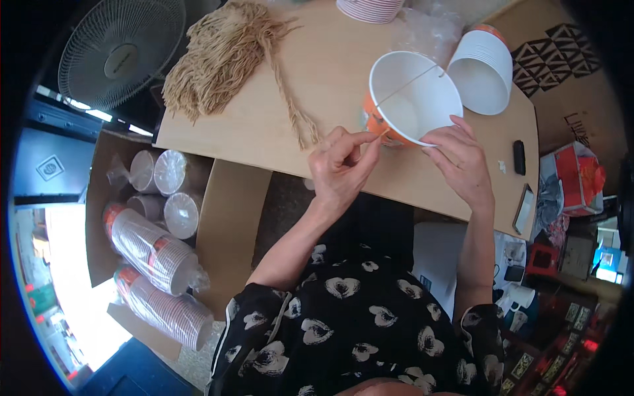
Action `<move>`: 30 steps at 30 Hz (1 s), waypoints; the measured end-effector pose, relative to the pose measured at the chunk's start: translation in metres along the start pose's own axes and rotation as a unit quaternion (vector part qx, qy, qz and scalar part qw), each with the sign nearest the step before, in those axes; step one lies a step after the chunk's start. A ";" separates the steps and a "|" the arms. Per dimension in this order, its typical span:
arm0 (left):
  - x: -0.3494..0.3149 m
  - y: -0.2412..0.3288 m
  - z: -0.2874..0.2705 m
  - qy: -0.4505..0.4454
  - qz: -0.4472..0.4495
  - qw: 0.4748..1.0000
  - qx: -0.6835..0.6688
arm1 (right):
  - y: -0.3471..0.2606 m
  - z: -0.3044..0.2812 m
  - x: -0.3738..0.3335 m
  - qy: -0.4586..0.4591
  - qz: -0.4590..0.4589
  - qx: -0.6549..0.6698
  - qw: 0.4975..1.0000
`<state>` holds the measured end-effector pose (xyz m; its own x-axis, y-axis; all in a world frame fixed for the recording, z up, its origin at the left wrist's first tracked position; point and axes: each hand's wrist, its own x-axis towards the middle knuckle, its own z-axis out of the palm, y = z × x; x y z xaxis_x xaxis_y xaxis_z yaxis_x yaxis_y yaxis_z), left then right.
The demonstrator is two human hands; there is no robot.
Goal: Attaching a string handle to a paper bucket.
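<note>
A large paper bucket (417, 113), white inside and orange-printed outside, is tilted with its mouth toward me above the near edge of the table. A thin tan cord (408, 86) runs across its mouth from the far right rim to the left side. My left hand (340, 165) pinches the cord's end just outside the bucket's left wall, thumb and forefinger together. My right hand (461, 158) grips the near right rim, with the thumb outside and the fingers over the edge. A thick bundle of tan cords (221, 63) lies at the table's far left, a few strands trailing toward my left hand.
Nested paper buckets (481, 76) lie right of mine, near clear plastic wrap (426, 30). A phone (524, 209) and a black object (519, 158) sit at the table's right edge. A carton (231, 228) on the left holds wrapped bucket stacks; a fan (122, 59) stands behind.
</note>
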<state>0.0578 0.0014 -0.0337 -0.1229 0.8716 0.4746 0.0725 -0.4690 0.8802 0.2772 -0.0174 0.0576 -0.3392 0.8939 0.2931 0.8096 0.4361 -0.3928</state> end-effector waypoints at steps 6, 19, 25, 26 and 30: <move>0.003 -0.004 -0.001 0.027 0.040 0.999 0.007 | -0.002 0.001 0.005 -0.008 -0.003 -0.012 1.000; 0.007 -0.004 0.002 0.003 0.022 1.000 -0.012 | -0.008 -0.001 0.007 -0.032 0.015 -0.030 0.999; 0.008 -0.006 0.002 0.013 0.030 0.999 -0.010 | -0.008 0.000 0.008 -0.023 0.011 -0.033 0.999; 0.008 -0.006 0.002 0.012 0.030 0.999 -0.012 | -0.008 0.000 0.008 -0.023 0.010 -0.033 0.999; 0.008 -0.007 0.004 0.014 0.032 0.999 -0.021 | -0.008 0.000 0.007 -0.024 0.013 -0.039 0.999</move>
<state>0.0601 0.0119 -0.0358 -0.1470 0.8359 0.5288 0.0390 -0.5293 0.8475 0.2680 -0.0143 0.0629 -0.3384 0.9099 0.2398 0.8532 0.4042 -0.3298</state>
